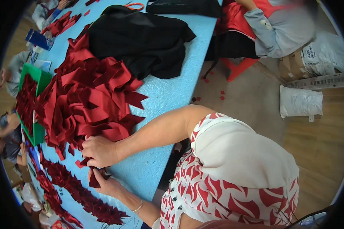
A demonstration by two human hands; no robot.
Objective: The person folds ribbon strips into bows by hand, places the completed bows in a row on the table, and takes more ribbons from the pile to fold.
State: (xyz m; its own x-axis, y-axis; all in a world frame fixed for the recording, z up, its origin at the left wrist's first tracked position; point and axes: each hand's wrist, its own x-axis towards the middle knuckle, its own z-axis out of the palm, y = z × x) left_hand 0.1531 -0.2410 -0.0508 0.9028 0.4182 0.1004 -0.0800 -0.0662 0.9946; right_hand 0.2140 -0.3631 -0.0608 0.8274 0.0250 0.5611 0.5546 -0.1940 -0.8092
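Big heap of uncut red ribbon pieces (88,95) left; finished row (80,194) below heap. Right hand (99,150) and left hand (105,183) both pinching one ribbon piece (93,179).

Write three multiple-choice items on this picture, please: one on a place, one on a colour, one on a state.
1. Where does the black cloth lie?
A. On the floor
B. On the table, beyond the red ribbon pile
C. In the green tray

2. What colour is the table top?
A. Light blue
B. White
C. Brown

3. How is the left hand, the one with the bracelet?
A. Flat and empty on the table
B. Raised in the air
C. Closed on a dark red ribbon piece

Key: 1 B, the cloth rests on the table at the far side of the pile. 2 A, bare light blue shows around the ribbons. 3 C, its fingers fold around the piece, just below the right hand.
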